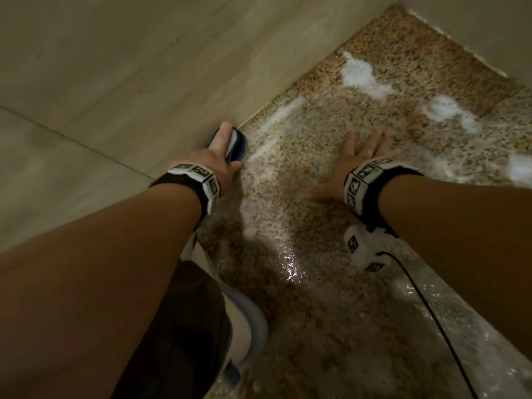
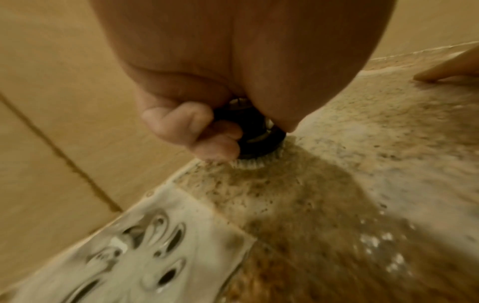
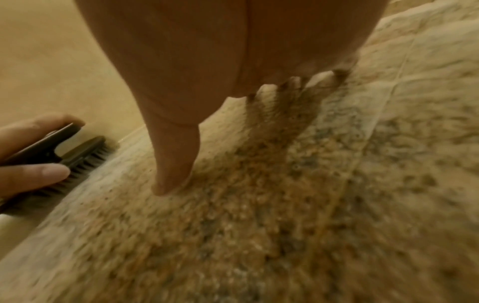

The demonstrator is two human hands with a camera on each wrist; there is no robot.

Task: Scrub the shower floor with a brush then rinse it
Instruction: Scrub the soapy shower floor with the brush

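My left hand (image 1: 223, 152) grips a dark scrub brush (image 1: 239, 145) with a white-and-black body, pressed bristles-down on the wet speckled granite floor (image 1: 302, 197) right against the beige wall. In the left wrist view my curled fingers (image 2: 181, 127) wrap the brush handle (image 2: 254, 135). The right wrist view has the brush (image 3: 77, 155) at the left edge, held by that hand. My right hand (image 1: 354, 156) lies flat on the wet floor, fingers spread (image 3: 321, 80), thumb (image 3: 173, 164) touching the stone.
White foam patches (image 1: 362, 76) lie on the floor at the far right. Beige tiled walls (image 1: 115, 82) close the left and far sides. A metal drain cover (image 2: 145, 256) lies near the wall. My knee and a white-blue shoe (image 1: 244, 335) are at lower left.
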